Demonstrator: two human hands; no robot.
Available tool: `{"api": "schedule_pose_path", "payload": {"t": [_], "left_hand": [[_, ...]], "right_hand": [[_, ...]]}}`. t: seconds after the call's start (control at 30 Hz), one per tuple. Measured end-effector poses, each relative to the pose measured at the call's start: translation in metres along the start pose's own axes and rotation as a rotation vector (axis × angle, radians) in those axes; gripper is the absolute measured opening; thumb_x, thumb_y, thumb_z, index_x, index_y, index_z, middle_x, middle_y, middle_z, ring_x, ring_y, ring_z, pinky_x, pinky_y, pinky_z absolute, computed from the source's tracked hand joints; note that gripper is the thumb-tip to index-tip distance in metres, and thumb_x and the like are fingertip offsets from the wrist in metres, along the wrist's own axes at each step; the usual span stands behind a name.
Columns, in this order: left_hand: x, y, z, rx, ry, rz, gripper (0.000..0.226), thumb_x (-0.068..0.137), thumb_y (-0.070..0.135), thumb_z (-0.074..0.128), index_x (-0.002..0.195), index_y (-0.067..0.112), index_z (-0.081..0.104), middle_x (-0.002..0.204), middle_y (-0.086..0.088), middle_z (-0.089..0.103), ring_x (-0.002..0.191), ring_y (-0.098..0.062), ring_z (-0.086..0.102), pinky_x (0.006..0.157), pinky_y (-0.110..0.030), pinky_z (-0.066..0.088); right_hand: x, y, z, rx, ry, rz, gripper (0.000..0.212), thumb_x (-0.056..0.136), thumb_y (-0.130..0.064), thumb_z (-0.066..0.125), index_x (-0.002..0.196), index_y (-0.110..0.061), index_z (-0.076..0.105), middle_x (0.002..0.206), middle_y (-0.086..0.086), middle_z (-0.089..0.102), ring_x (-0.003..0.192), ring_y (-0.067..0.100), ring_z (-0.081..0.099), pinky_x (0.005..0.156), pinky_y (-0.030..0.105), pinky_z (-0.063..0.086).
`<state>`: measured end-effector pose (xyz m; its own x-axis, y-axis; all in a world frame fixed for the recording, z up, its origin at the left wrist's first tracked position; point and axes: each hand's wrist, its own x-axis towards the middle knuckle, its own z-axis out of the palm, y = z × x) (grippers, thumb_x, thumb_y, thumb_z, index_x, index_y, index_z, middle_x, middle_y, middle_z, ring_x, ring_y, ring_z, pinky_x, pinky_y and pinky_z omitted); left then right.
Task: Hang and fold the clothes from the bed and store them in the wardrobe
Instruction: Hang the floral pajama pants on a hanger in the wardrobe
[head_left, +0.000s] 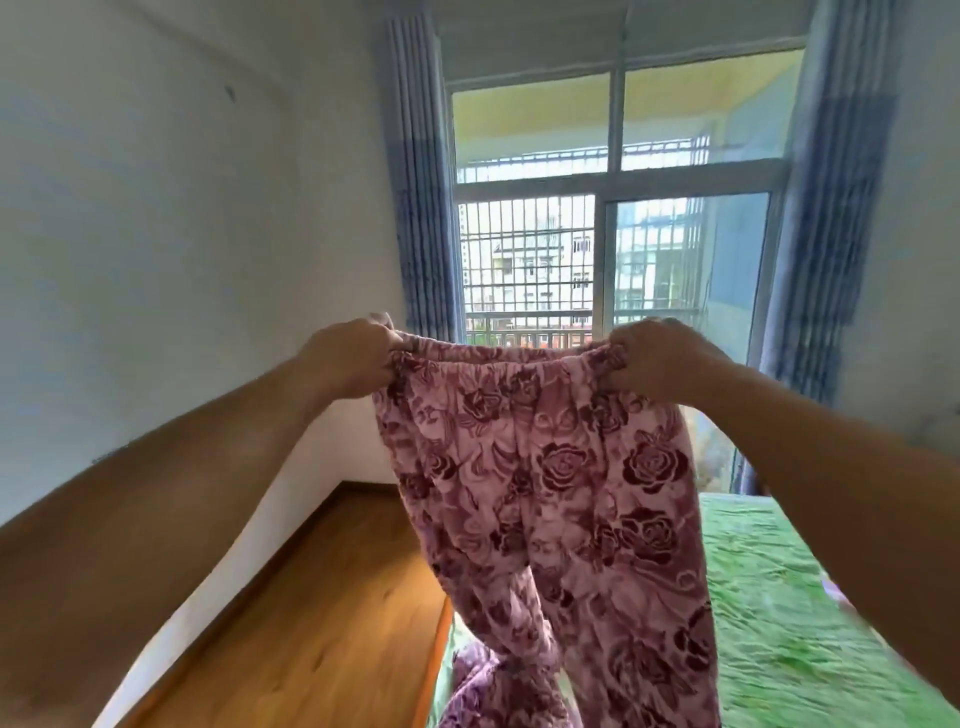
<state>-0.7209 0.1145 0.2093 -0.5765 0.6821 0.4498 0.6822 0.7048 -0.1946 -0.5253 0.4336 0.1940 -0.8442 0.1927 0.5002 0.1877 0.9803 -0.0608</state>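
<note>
1. Head view: both arms reach forward above the bed (789, 597) and hold pink rose-print trousers (550, 493) up in the air.
2. The left hand (353, 358) grips the left end of the elastic waistband (498, 353), its fingers curled round gathered cloth. The right hand (654, 358) grips the right end the same way. The waistband runs nearly level between them.
3. The trousers hang over the bed's left edge. The legs drop straight down, and their lower ends seem to bunch on the bed's near corner.
4. The cloth looks thick, plush and soft. I judge it light, limp and not slippery, with nothing fragile about it, so it will sag wherever it is unsupported.
5. The waistband ends are the firmest places to hold, since the elastic gives the fingers a ridge.
6. To fold, bringing the two ends together should lay leg on leg. A second hold near mid-leg, or laying the trousers flat on the bed, would tame the dangling part.
7. The wardrobe is not in view.
</note>
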Motion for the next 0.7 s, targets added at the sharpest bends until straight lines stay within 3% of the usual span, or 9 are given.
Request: {"api": "schedule_pose_path", "payload": {"t": [0.17,0.33,0.53,0.7], "left_hand": [[0.020,-0.011,-0.054,-0.128,0.185,0.025,0.052,0.079,0.006,0.061,0.127,0.025,0.069,0.114,-0.011,0.066,0.102,-0.027,0.063,0.091,-0.037,0.052],[0.028,-0.016,-0.083,-0.262,0.352,0.016,0.054,0.077,-0.004,0.057,0.122,0.021,0.072,0.118,-0.009,0.072,0.107,-0.030,0.065,0.097,-0.034,0.047],[0.020,-0.028,-0.088,-0.310,0.348,-0.023,0.050,0.077,-0.005,0.057,0.119,0.016,0.072,0.110,-0.014,0.073,0.101,-0.032,0.065,0.083,-0.028,0.044],[0.002,-0.053,-0.086,-0.281,0.257,-0.065,0.046,0.078,0.001,0.059,0.119,0.019,0.071,0.108,-0.010,0.073,0.096,-0.026,0.064,0.081,-0.029,0.041]], "right_hand": [[0.020,0.008,-0.053,0.042,0.141,0.018,0.029,0.072,-0.050,0.076,0.073,-0.025,0.062,0.070,-0.009,0.056,0.070,0.016,0.056,0.058,0.028,0.037],[0.036,-0.002,-0.076,0.199,0.248,0.046,0.033,0.070,-0.032,0.084,0.063,-0.024,0.053,0.066,-0.002,0.058,0.066,0.017,0.055,0.058,0.029,0.036],[0.046,-0.013,-0.073,0.212,0.297,-0.029,0.035,0.074,-0.028,0.081,0.064,-0.022,0.048,0.067,-0.003,0.056,0.064,0.010,0.049,0.055,0.025,0.033],[0.045,-0.009,-0.057,0.251,0.281,-0.043,0.035,0.075,-0.032,0.084,0.066,-0.022,0.052,0.067,-0.003,0.059,0.067,0.016,0.056,0.057,0.026,0.036]]}}
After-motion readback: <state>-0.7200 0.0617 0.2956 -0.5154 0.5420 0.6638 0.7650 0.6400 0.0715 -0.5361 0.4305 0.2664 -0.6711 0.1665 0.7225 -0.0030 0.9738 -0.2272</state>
